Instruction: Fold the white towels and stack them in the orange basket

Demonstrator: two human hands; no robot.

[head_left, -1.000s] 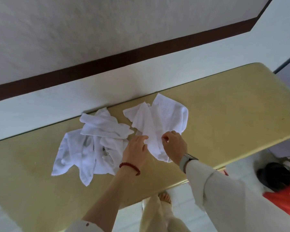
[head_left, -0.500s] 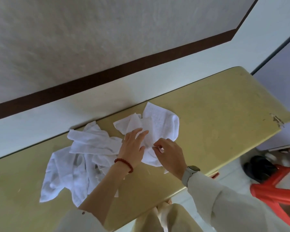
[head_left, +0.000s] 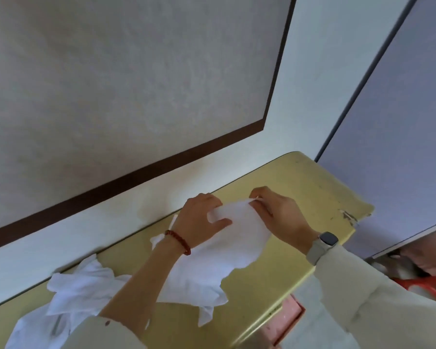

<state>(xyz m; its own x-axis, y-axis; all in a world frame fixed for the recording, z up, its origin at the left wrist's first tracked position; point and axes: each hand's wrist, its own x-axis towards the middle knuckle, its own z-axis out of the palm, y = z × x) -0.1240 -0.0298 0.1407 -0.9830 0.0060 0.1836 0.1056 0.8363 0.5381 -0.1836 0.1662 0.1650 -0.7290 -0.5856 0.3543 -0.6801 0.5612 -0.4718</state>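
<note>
A white towel (head_left: 212,263) hangs lifted above the yellow table (head_left: 310,197), held by its top edge. My left hand (head_left: 199,217), with a red bead bracelet at the wrist, grips the towel's upper left corner. My right hand (head_left: 277,212), with a grey watch at the wrist, pinches the upper right corner. The towel's lower part drapes down to the tabletop. A crumpled heap of more white towels (head_left: 78,290) lies on the table to the left, partly hidden by my left arm. No orange basket shows clearly.
The table stands against a white wall with a dark brown stripe (head_left: 136,177). A red-orange plastic object (head_left: 428,288) sits on the floor at the right, below the table's chipped corner (head_left: 350,217). A pinkish box (head_left: 287,321) lies under the front edge.
Both hands have taken the right-hand towel by its corners and raised it off the table, spreading it. The view has tilted upward and swung right; the heap on the left stayed put.
</note>
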